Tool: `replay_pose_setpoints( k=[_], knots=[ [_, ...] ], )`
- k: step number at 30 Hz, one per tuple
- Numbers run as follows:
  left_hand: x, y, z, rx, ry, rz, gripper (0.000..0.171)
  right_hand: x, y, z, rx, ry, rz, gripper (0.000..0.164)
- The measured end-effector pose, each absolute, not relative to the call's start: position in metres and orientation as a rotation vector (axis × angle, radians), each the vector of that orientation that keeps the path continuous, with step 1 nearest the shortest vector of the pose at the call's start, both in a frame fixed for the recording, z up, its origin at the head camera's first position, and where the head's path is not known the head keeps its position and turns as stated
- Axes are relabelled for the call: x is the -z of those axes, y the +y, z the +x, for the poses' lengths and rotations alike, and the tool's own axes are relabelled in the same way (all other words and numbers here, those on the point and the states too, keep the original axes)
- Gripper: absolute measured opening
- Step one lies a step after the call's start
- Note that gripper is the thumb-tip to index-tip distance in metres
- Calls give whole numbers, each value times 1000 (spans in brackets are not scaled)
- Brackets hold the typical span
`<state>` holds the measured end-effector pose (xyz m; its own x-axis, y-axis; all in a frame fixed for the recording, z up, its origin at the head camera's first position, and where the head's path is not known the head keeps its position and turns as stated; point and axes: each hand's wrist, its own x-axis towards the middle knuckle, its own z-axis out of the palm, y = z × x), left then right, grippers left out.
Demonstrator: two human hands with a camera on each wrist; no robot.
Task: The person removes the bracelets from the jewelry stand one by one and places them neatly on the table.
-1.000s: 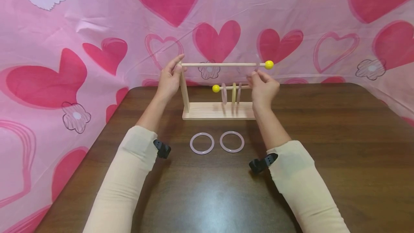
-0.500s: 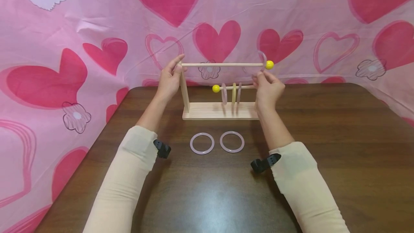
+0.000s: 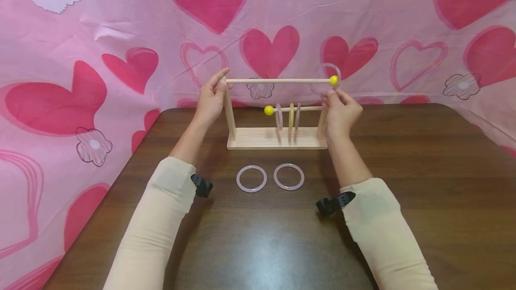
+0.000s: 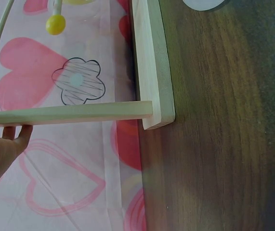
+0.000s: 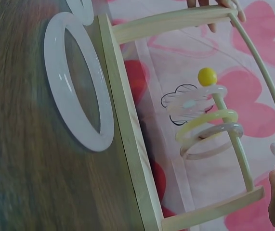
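Note:
A wooden bangle stand (image 3: 278,138) has an upper rod (image 3: 278,80) tipped with a yellow ball (image 3: 333,80) at its right end. My left hand (image 3: 211,97) grips the top of the left upright (image 4: 70,114), thumb in front. At the rod's other end, my right hand (image 3: 342,113) pinches a translucent bangle (image 3: 338,71), which overlaps the yellow ball in the head view. On the lower rod (image 5: 241,163) hang a pale pink bangle (image 3: 279,117), a yellow bangle (image 3: 291,117) and a greyish bangle (image 3: 298,117).
Two lilac bangles, a left one (image 3: 239,178) and a right one (image 3: 276,177), lie flat in front of the stand on the dark wooden table (image 3: 258,245). A pink heart-patterned cloth (image 3: 282,8) hangs behind the table.
My right hand has moved right, taking the translucent bangle along the upper rod to the yellow ball. The left hand keeps its place on the upright.

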<state>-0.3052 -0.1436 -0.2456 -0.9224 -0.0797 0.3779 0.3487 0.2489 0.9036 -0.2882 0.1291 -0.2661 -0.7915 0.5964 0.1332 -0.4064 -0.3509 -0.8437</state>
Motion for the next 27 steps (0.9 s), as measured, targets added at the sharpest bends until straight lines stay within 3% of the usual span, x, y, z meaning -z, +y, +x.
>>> replay_pose_setpoints(
  k=[27],
  knots=[
    [245,-143,-305,1726,-2164,-270,37,264,157,-287,-2260,-1190,-330,16]
  ],
)
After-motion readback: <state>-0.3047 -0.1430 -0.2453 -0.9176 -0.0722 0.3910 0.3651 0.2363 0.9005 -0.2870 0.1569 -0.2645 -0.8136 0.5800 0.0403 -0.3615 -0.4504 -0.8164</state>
